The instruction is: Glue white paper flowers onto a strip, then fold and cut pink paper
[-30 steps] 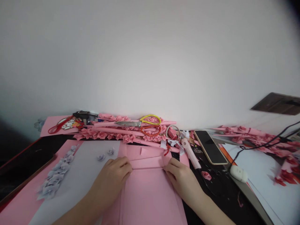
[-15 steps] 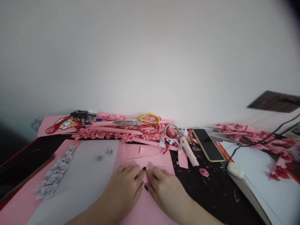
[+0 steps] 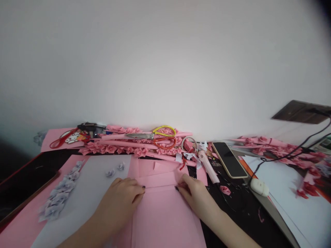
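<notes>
The pink paper (image 3: pixel 165 213) lies in front of the scissors (image 3: pixel 149 136), on the near side. Both hands are on it. The left hand (image 3: pixel 120 196) has its thumb and fingers close together, pinching the left end of a folded strip. The right hand (image 3: pixel 196 193) pinches the right end, its grip narrow too. I cannot tell how hard they press.

There is one pair of scissors. Right of it is one phone (image 3: pixel 229 161). Right and nearer are one loose pink flower (image 3: pixel 225 190) and one white case (image 3: pixel 259 187). Left and nearer, two small loose pale flowers (image 3: pixel 110 173) sit on a white sheet (image 3: pixel 95 196).
</notes>
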`<state>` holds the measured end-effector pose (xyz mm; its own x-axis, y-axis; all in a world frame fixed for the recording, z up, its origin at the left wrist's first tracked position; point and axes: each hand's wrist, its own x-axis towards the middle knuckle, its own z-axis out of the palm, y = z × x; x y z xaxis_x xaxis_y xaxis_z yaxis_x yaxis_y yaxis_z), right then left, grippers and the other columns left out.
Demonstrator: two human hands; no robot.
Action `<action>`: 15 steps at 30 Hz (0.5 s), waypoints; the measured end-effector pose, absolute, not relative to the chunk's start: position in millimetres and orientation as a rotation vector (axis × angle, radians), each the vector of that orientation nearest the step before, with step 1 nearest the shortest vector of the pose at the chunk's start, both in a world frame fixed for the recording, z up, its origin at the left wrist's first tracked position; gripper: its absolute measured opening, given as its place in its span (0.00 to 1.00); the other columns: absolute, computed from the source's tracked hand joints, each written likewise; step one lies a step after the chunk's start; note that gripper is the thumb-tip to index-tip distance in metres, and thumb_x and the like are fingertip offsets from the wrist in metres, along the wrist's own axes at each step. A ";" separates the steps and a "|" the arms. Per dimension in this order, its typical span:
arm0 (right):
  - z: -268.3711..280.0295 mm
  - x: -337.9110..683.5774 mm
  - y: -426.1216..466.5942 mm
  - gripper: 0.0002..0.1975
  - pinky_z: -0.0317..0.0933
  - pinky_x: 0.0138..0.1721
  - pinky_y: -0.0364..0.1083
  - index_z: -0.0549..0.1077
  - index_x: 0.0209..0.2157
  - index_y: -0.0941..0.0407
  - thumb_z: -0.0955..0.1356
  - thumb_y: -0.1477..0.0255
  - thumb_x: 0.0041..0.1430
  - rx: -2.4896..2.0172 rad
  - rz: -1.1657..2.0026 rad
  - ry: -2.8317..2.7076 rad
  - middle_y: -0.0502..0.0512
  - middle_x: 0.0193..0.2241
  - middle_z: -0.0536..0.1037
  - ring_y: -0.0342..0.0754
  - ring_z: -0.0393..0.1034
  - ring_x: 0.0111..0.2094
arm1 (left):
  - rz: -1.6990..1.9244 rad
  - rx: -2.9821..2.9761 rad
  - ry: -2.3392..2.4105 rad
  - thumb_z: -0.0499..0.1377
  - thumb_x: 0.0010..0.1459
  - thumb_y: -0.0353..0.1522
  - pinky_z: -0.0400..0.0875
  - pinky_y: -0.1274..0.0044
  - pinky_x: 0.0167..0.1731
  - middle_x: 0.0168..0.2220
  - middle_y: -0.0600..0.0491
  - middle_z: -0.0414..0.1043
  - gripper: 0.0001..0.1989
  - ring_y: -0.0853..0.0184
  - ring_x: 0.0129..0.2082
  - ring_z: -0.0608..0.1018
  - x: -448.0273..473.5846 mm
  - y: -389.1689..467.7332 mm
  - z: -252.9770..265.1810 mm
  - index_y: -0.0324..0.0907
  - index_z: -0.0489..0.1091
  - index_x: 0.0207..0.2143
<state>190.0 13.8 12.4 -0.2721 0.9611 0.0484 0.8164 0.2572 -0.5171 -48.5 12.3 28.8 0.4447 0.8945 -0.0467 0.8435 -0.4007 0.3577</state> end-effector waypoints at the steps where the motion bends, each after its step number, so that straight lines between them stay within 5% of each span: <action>1: 11.7 191.6 15.8 0.04 0.58 0.29 0.41 0.65 0.29 0.57 0.61 0.78 0.55 -1.593 0.625 -2.155 0.51 0.26 0.72 0.45 0.67 0.29 | 0.236 2.348 1.493 0.48 0.56 0.27 0.60 0.73 0.35 0.27 0.55 0.73 0.14 0.65 0.31 0.73 -49.3 13.6 28.0 0.45 0.73 0.27; 10: 12.7 198.1 17.7 0.06 0.55 0.28 0.41 0.65 0.27 0.57 0.63 0.82 0.49 -1.567 0.587 -2.149 0.49 0.26 0.69 0.44 0.64 0.28 | 0.327 2.243 1.520 0.51 0.55 0.27 0.59 0.72 0.37 0.31 0.57 0.70 0.10 0.66 0.34 0.72 -49.1 17.5 30.7 0.43 0.70 0.28; 15: 12.1 198.3 16.6 0.08 0.57 0.30 0.40 0.69 0.27 0.57 0.61 0.81 0.55 -1.488 0.472 -2.278 0.51 0.29 0.68 0.43 0.65 0.29 | 0.330 2.339 1.526 0.49 0.58 0.27 0.57 0.71 0.38 0.31 0.55 0.70 0.12 0.66 0.34 0.71 -50.2 20.2 26.7 0.43 0.71 0.29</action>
